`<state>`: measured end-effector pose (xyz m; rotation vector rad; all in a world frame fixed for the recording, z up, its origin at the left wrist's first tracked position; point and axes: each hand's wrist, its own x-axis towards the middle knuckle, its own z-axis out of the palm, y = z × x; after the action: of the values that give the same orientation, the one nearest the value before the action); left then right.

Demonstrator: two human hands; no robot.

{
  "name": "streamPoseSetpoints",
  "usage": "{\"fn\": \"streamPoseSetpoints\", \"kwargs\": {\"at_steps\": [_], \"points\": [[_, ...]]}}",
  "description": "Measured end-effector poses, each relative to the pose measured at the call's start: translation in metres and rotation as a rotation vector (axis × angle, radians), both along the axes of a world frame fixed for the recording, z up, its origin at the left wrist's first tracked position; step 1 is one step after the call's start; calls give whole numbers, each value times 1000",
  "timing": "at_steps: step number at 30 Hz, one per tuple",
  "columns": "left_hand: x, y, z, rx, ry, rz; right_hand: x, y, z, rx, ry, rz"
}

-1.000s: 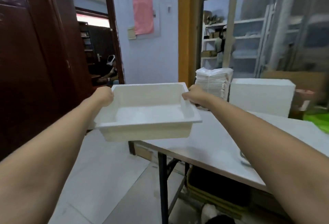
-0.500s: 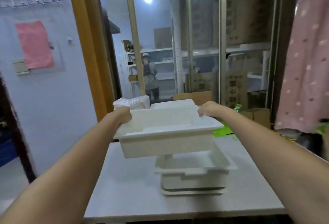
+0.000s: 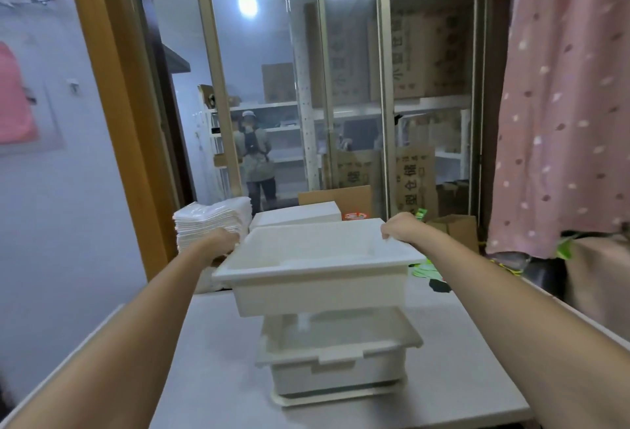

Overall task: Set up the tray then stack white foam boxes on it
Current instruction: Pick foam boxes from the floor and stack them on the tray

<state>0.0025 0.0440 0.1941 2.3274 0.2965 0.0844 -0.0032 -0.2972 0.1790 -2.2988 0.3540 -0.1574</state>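
Two white foam boxes [image 3: 320, 268] [image 3: 335, 357], one tray [image 3: 337, 396].

The held foam box [image 3: 317, 268] hid the far part of the lower box [image 3: 337, 357]; the left hand [image 3: 221, 241]'s fingers were hidden behind its rim.

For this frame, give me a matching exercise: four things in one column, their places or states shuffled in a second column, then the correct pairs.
Things:
1. upper foam box
2. lower foam box
3. stack of white packets
4. pink dotted curtain

Places or states:
A. hanging at the right edge
B. held in the air by the left hand and right hand
C. at the table's far left
D. resting on the table on a tray

Pairs: 1-B, 2-D, 3-C, 4-A
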Motion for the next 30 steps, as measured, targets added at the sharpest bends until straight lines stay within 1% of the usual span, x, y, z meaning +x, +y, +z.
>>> {"fn": "streamPoseSetpoints", "kwargs": {"at_steps": [2,4,6,7,9,10,12,13,17,19,22,23,25,30], "points": [[-7,9,-8,-358,4,136,2,-1,-1,76,-38,-89],[-19,1,-13,-620,-5,240,4,1,-3,154,-94,-171],[-37,-28,-12,-857,14,271,2,11,0,185,-116,-235],[-43,-48,-10,-954,47,269,3,16,1,221,-135,-268],[-47,-83,-8,-1035,55,220,4,31,2,289,-160,-309],[-42,-96,-11,-1056,16,215,4,38,4,296,-160,-330],[-17,-110,-18,-1011,-81,232,-1,46,6,325,-177,-369],[-12,-116,-17,-988,-98,233,-5,47,7,383,-198,-369],[-20,-120,-6,-1025,-81,244,-19,29,15,822,-237,-320],[-23,-112,-1,-1017,-62,235,-18,9,13,900,-263,-338],[-15,-85,4,-978,23,171,-17,-25,12,868,-330,-447],[-15,-77,6,-944,44,146,-19,-33,12,873,-308,-437],[-20,-61,8,-855,61,66,-29,-37,16,886,-234,-331],[-27,-43,12,-667,-16,-101,-29,-16,17,771,-85,-57]]}}
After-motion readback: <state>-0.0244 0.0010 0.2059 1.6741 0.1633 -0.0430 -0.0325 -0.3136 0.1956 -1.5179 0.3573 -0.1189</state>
